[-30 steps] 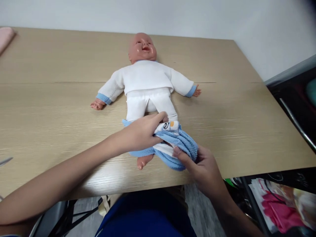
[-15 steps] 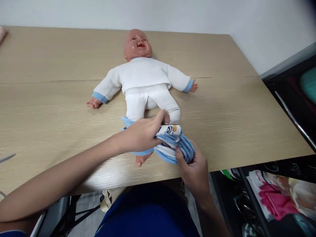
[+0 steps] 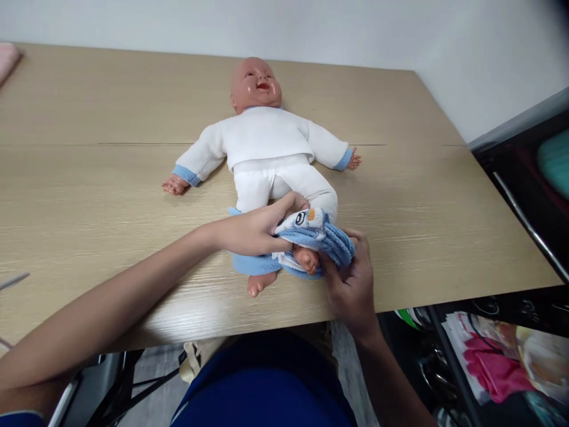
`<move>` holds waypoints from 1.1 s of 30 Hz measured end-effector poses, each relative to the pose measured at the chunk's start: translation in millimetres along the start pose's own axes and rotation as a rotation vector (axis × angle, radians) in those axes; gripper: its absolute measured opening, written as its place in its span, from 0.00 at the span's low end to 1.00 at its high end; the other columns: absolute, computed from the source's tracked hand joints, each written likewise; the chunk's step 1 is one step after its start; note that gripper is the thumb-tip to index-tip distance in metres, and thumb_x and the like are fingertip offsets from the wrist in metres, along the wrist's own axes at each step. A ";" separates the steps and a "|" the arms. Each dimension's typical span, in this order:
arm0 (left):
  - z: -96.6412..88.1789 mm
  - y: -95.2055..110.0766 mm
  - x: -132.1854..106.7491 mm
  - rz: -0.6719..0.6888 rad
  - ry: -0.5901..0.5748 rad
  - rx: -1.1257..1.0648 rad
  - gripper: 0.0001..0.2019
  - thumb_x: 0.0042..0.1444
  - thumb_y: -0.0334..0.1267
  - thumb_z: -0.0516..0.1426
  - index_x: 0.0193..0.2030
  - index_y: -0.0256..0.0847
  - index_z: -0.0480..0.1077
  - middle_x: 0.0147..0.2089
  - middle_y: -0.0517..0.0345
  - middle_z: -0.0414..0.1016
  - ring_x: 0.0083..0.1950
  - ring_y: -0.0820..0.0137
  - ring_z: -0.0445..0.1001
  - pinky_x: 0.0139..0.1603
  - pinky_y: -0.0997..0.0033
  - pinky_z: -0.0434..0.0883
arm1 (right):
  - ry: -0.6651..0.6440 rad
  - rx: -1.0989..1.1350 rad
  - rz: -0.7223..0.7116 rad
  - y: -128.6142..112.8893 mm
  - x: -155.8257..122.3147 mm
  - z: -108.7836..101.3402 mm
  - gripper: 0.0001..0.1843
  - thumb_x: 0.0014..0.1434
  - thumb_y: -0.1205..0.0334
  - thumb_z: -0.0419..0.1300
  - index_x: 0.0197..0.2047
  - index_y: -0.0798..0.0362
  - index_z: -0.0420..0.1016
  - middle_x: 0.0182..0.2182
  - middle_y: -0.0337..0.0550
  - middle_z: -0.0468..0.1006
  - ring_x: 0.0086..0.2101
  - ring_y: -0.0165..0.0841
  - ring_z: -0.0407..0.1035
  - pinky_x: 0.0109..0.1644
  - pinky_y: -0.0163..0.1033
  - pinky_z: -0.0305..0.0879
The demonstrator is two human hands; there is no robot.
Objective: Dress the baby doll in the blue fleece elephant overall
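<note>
A baby doll (image 3: 267, 139) in a white top and white trousers lies face up on the wooden table (image 3: 89, 178), head toward the wall. A bunched blue fleece garment (image 3: 326, 240) with an owl patch is gathered around its lower legs. My left hand (image 3: 255, 228) pinches the garment's upper edge by the patch. My right hand (image 3: 349, 279) grips the bunched blue fabric from below at the table's near edge. One bare doll foot (image 3: 306, 259) pokes out through the garment. The other foot (image 3: 258, 284) lies bare below it.
A pink cloth (image 3: 8, 59) lies at the table's far left corner. A dark rack (image 3: 528, 196) with a metal bar stands to the right. Colourful packets (image 3: 493, 356) lie on the floor beside it. A white wall runs behind the table.
Both hands have pushed the blue garment up the doll's leg, away from me. A bare foot now shows through the garment's opening. My right hand has shifted up under the fabric.
</note>
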State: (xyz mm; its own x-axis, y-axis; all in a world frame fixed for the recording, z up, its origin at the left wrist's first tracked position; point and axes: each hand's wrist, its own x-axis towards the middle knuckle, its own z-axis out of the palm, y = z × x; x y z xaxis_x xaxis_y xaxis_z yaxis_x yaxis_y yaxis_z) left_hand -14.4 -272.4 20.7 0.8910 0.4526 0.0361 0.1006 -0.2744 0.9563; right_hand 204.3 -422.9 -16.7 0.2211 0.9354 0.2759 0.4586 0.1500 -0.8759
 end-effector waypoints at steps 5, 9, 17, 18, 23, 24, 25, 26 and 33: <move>6.0 -1.2 -1.0 0.045 0.074 0.012 0.29 0.63 0.33 0.64 0.66 0.44 0.55 0.51 0.55 0.72 0.44 0.66 0.74 0.46 0.63 0.74 | -0.046 -0.039 -0.204 2.8 16.0 -12.3 0.10 0.76 0.60 0.68 0.58 0.44 0.79 0.67 0.49 0.77 0.69 0.47 0.71 0.73 0.56 0.69; 7.1 0.7 -3.3 0.115 0.137 0.075 0.26 0.63 0.34 0.64 0.64 0.42 0.59 0.52 0.53 0.73 0.50 0.63 0.76 0.51 0.62 0.73 | -0.090 -0.088 -0.273 11.5 27.3 -19.1 0.12 0.75 0.61 0.67 0.60 0.45 0.78 0.62 0.48 0.82 0.62 0.46 0.78 0.65 0.52 0.75; -0.1 1.3 -5.1 0.142 0.173 0.161 0.08 0.64 0.34 0.63 0.49 0.40 0.73 0.45 0.56 0.76 0.44 0.64 0.75 0.46 0.66 0.71 | -0.309 -0.058 -0.373 26.1 54.8 -33.2 0.02 0.74 0.60 0.67 0.48 0.46 0.78 0.43 0.43 0.83 0.41 0.42 0.80 0.46 0.47 0.77; -1.4 0.6 -5.0 0.146 0.166 0.141 0.08 0.64 0.35 0.63 0.49 0.39 0.73 0.45 0.56 0.77 0.45 0.64 0.75 0.46 0.66 0.71 | -0.337 -0.016 -0.354 25.9 60.9 -33.9 0.04 0.73 0.58 0.68 0.45 0.46 0.79 0.44 0.43 0.82 0.43 0.43 0.79 0.48 0.47 0.77; -5.6 0.7 -4.3 0.067 0.094 -0.036 0.15 0.67 0.44 0.69 0.54 0.37 0.77 0.48 0.54 0.81 0.47 0.62 0.78 0.49 0.66 0.73 | -0.491 0.341 0.039 32.1 94.1 -34.7 0.16 0.67 0.43 0.74 0.46 0.44 0.82 0.44 0.41 0.78 0.43 0.42 0.75 0.50 0.46 0.75; -5.7 1.6 -4.1 0.046 0.089 -0.055 0.17 0.66 0.48 0.70 0.53 0.38 0.77 0.48 0.54 0.82 0.48 0.61 0.79 0.49 0.65 0.74 | -0.520 0.405 0.127 34.6 100.1 -34.6 0.18 0.65 0.40 0.75 0.48 0.43 0.82 0.43 0.40 0.79 0.42 0.41 0.75 0.50 0.46 0.75; -5.7 2.7 -4.0 0.030 0.094 -0.057 0.19 0.65 0.50 0.71 0.52 0.39 0.78 0.48 0.54 0.83 0.48 0.60 0.80 0.50 0.65 0.74 | -0.553 0.447 0.181 36.9 105.7 -34.5 0.21 0.64 0.38 0.75 0.49 0.43 0.82 0.42 0.40 0.79 0.41 0.41 0.74 0.48 0.45 0.74; -5.4 3.9 -3.9 0.023 0.109 -0.046 0.20 0.64 0.52 0.72 0.51 0.39 0.77 0.48 0.54 0.83 0.49 0.60 0.80 0.50 0.64 0.75 | -0.584 0.468 0.201 38.7 110.8 -34.4 0.24 0.63 0.34 0.75 0.48 0.44 0.81 0.40 0.39 0.78 0.39 0.40 0.73 0.46 0.44 0.73; -0.1 18.3 -15.9 0.013 0.232 0.063 0.23 0.69 0.53 0.70 0.60 0.41 0.73 0.53 0.53 0.78 0.52 0.61 0.78 0.53 0.63 0.75 | -0.590 0.370 0.085 30.8 132.4 -22.0 0.25 0.73 0.35 0.67 0.39 0.49 0.74 0.31 0.34 0.68 0.30 0.31 0.60 0.34 0.37 0.59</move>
State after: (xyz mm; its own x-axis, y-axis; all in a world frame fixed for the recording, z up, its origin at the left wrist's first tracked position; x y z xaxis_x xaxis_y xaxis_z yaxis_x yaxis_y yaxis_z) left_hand -26.8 -284.6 37.6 0.7674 0.6297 0.1208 0.1236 -0.3302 0.9358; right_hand 266.6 -301.5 1.6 -0.3088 0.9506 0.0316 0.1139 0.0699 -0.9910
